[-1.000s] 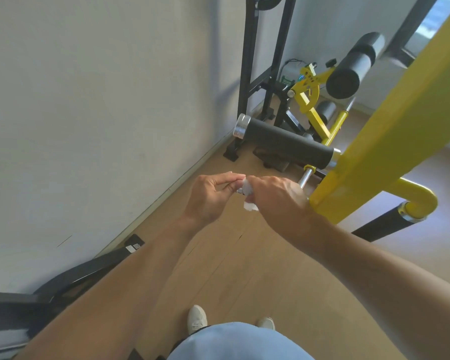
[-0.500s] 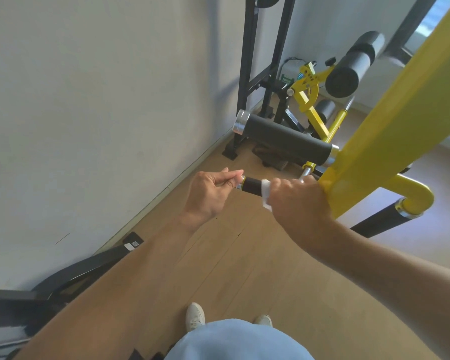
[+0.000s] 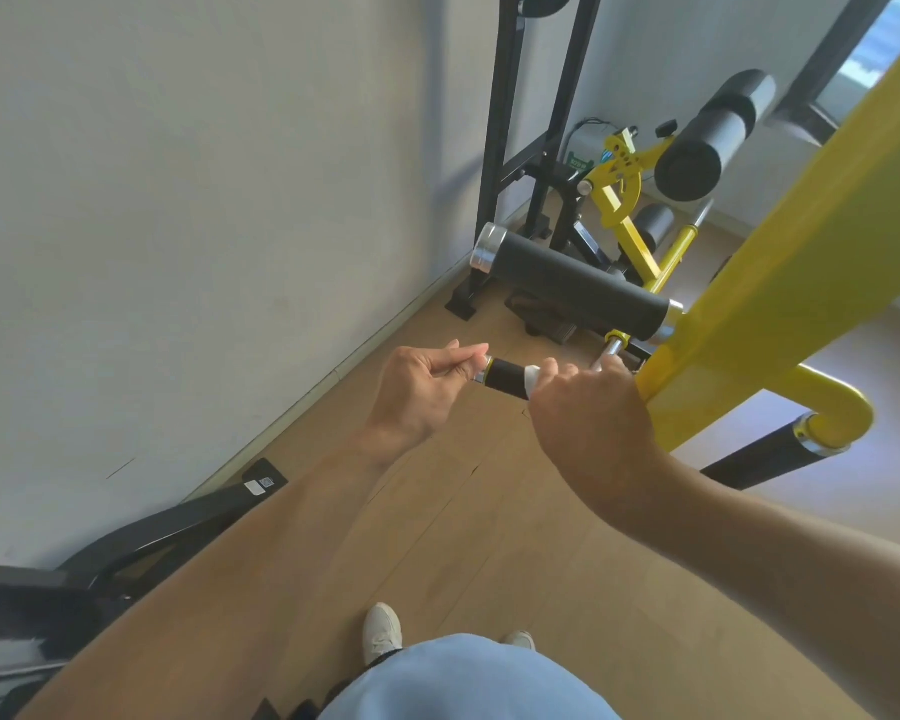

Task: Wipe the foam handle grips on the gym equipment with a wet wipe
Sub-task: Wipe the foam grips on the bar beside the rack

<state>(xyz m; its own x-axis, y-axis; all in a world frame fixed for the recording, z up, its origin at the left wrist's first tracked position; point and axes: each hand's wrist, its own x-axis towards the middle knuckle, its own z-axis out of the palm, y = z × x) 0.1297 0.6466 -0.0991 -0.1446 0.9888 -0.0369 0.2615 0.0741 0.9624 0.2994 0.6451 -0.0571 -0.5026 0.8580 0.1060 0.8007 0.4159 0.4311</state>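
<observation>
Item: small foam grip (image 3: 505,375), black, slim, cylindrical, with a silver cap at its left end. It sits between my two hands, above the wood floor (image 3: 468,511). Its long axis runs nearly level, left to right, the capped end pointing toward the wall (image 3: 178,200).

My left hand (image 3: 427,387): fingers curled, fingertips pinching the capped end of the grip.

Wet wipe (image 3: 530,380): white, wrapped round the grip's right part, only a strip showing.

My right hand (image 3: 588,413): closed round the grip over the wipe.

Large foam roller (image 3: 578,285): black, silver-capped, behind the grip.

Yellow frame bar (image 3: 801,283): slanting upward at right.
</observation>
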